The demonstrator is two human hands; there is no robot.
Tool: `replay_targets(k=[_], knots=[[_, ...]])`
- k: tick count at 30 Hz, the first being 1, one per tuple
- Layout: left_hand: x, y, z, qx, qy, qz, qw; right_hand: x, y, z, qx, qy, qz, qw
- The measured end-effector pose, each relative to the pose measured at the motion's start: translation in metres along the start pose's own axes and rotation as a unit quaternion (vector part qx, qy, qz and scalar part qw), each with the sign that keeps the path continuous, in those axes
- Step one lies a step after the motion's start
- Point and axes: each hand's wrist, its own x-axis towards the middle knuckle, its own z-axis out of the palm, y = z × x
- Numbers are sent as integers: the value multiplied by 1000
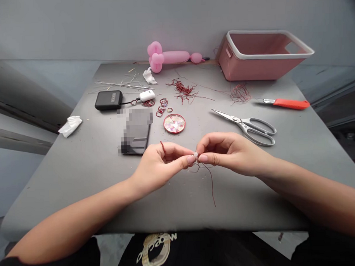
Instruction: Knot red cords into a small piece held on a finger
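My left hand point(163, 162) and my right hand point(229, 152) meet over the near middle of the table, thumbs and forefingers pinched. Between the fingertips sits a small whitish bead point(195, 154) on dark red cord point(212, 186), whose loose ends hang down toward me. Both hands grip this beaded cord from either side. A red cord ring point(162, 146) is around a finger of my left hand. Just beyond the hands lies a round red-rimmed dish point(165, 127) of pale and pink beads. Several small cord rings point(162, 106) lie behind it.
Metal scissors point(244, 125) and a red-handled utility knife point(290, 103) lie to the right. A pink bin point(251, 68) stands at the back right beside a pink balloon point(175, 56). Cord scraps point(183, 88) lie mid-table. Leftward are a phone point(137, 138), a power bank point(108, 100) and tissue point(70, 126).
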Motion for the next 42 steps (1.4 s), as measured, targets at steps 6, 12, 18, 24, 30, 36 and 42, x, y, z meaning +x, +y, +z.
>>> replay_targets(k=[6,12,18,24,30,36,42], knots=[[0,-1,1,-11,-1,-48,999,-2,0,2,-17,20,21,999],[0,-12,2,99,14,26,995,-3,6,12,-208,85,-88,970],[-3,-17,6,196,-2,136,971,-5,17,22,-379,151,-194,892],[0,-17,4,202,18,171,964,-8,8,25,-322,178,-156,917],[3,-10,-1,97,4,96,991,-1,6,9,14,60,-25,998],[5,-5,-1,28,-11,48,998,8,18,2,154,-24,26,987],[4,-7,0,-16,-24,20,999,10,17,3,188,-56,47,980]])
